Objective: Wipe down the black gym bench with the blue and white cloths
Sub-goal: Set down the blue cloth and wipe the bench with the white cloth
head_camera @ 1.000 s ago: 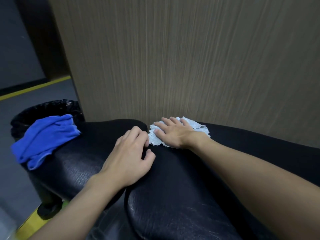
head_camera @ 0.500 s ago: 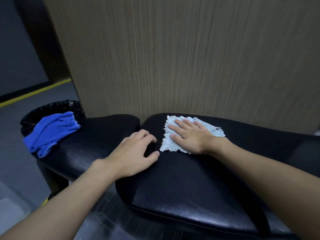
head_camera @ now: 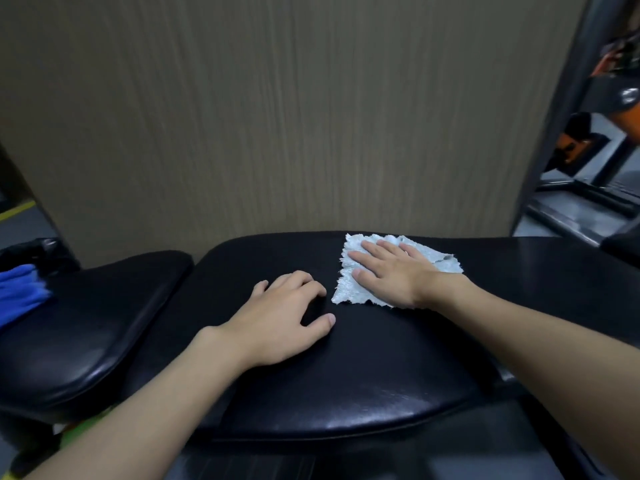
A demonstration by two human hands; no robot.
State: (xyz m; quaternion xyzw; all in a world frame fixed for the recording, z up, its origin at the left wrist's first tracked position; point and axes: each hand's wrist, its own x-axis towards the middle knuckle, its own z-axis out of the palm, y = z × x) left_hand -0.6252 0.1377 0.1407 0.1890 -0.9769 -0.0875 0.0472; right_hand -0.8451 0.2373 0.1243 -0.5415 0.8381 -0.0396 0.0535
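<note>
The black gym bench (head_camera: 363, 368) spans the view in two padded sections, a smaller seat pad (head_camera: 90, 323) at the left and a long back pad. A white cloth (head_camera: 349, 289) lies flat on the long pad near its far edge. My right hand (head_camera: 391, 275) presses on it with straight, spread fingers. My left hand (head_camera: 280, 323) rests on the bare pad just left of the cloth, fingers loosely bent, holding nothing. The blue cloth (head_camera: 19, 292) lies on the far left end of the seat pad, partly cut off by the frame.
A wood-grain wall panel (head_camera: 294, 116) stands right behind the bench. A black-lined bin (head_camera: 34, 251) sits behind the blue cloth at the left. Orange and black gym equipment (head_camera: 595, 140) stands at the right, beyond the panel's edge.
My right hand has slid the white cloth to the right along the long pad, away from the gap between pads. My left hand followed onto the long pad. The view turned right.
</note>
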